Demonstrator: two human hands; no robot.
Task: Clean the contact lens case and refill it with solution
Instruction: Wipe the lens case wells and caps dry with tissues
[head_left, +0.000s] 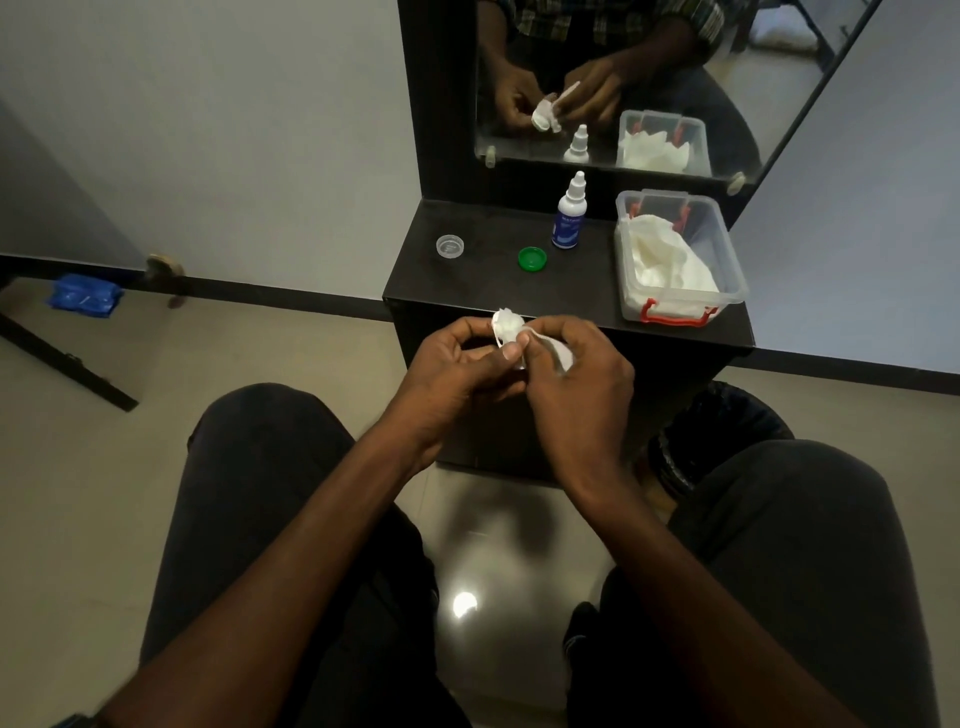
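Observation:
My left hand grips the white contact lens case just in front of the dark shelf's front edge. A wad of white tissue is stuffed into the case. My right hand pinches the tissue, whose loose end trails over its fingers. Most of the case is hidden by tissue and fingers. On the shelf lie a clear cap and a green cap, both off the case. The white solution bottle with a blue label stands upright behind them.
A clear plastic box with red latches holds white tissues at the shelf's right end. A mirror stands behind the shelf. My knees flank the tiled floor below. A blue packet lies on the floor at left.

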